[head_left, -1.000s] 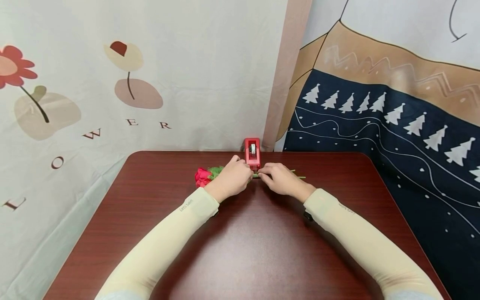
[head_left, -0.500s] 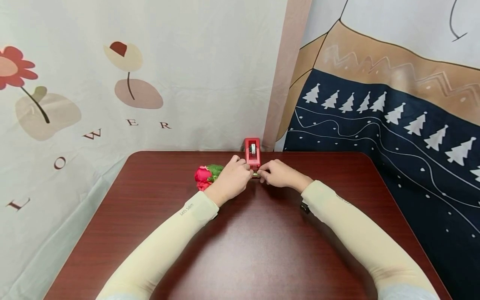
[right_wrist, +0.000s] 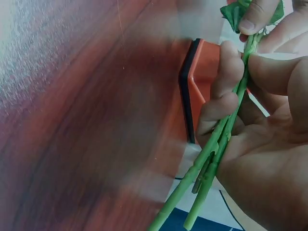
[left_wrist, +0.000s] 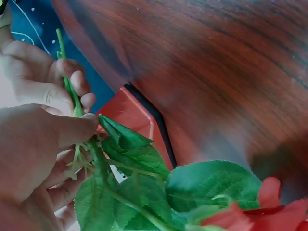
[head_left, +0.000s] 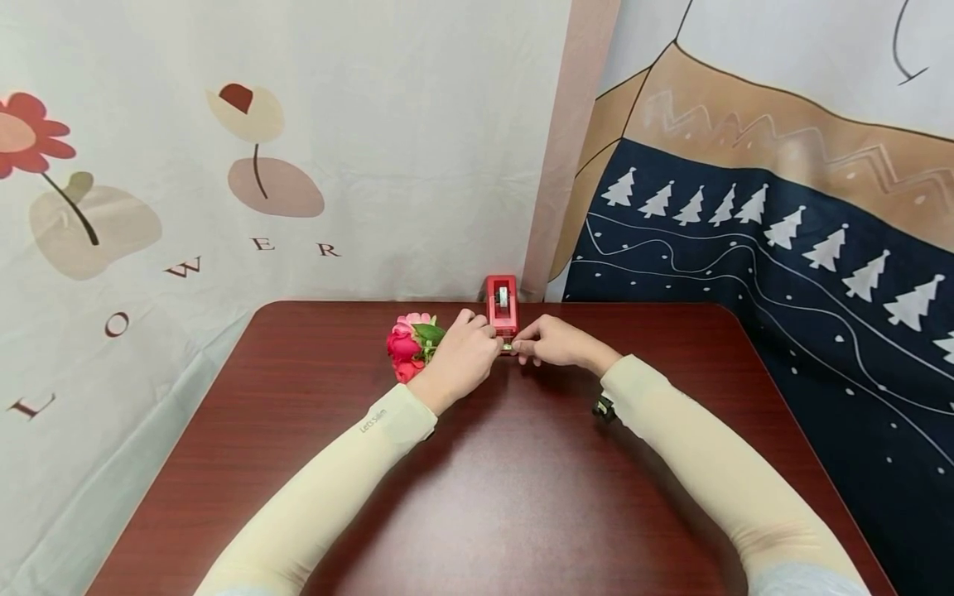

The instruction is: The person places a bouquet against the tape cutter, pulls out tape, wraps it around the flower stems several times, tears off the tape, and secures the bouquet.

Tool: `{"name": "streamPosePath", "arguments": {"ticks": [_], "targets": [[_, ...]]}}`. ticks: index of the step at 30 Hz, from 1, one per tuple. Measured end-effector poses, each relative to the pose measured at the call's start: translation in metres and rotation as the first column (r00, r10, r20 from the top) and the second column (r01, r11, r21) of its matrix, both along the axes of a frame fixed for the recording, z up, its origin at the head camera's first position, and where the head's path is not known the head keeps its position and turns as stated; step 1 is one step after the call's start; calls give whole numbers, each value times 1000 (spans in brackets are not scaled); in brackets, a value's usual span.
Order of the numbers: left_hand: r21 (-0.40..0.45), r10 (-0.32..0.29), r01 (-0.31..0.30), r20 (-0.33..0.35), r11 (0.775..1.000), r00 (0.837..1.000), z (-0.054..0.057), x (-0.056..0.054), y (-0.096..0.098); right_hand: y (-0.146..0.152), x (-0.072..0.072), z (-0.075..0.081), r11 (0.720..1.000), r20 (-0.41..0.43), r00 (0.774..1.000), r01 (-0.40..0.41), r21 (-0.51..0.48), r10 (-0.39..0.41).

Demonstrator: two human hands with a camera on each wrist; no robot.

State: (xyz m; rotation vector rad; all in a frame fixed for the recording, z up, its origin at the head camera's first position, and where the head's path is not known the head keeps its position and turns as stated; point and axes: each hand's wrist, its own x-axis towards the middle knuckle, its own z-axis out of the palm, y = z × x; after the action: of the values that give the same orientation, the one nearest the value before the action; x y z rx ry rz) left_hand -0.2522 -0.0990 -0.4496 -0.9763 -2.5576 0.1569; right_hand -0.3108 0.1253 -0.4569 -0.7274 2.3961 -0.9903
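Observation:
A bunch of roses (head_left: 404,346) in red and pink, with green leaves (left_wrist: 214,185), lies crosswise near the table's far edge. My left hand (head_left: 460,354) grips the stems just below the leaves, thumb across them in the left wrist view. Close beside it, my right hand (head_left: 557,343) pinches the same stems (right_wrist: 219,147) between thumb and fingers. Their cut ends stick out past my right palm in the right wrist view. Right behind the hands stands a red tape dispenser (head_left: 502,324) with a roll of tape (head_left: 503,296) in it. Whether tape is on the stems is unclear.
The dark red-brown wooden table (head_left: 492,497) reaches toward me, its far edge meeting a pale printed curtain (head_left: 417,207). A navy cloth with white trees (head_left: 693,248) hangs at the right.
The blooms have turned, and a pink one now shows at the top. My right hand has tilted and drawn in slightly; stem ends that showed beyond it are hidden in the head view.

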Motion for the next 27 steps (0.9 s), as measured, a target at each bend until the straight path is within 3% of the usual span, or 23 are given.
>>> {"name": "streamPosePath", "arguments": {"ticks": [10,16,20,24,27], "targets": [[-5,56,-56,82,998,995,6,0,1,-2,9,-3,996,-33,996,83,-29,-84],[-8,101,-102,201,995,974,12,-5,3,-3,15,-4,992,-101,987,123,-24,-124],[-27,129,-126,317,992,940,15,-12,5,-3,17,-6,989,-150,978,141,-40,-146],[-27,138,-141,452,990,881,17,-19,4,-3,18,-10,990,-234,963,122,-69,-135],[-9,122,-137,515,991,849,18,-23,2,-3,19,-11,990,-301,945,109,-88,-130]]}}
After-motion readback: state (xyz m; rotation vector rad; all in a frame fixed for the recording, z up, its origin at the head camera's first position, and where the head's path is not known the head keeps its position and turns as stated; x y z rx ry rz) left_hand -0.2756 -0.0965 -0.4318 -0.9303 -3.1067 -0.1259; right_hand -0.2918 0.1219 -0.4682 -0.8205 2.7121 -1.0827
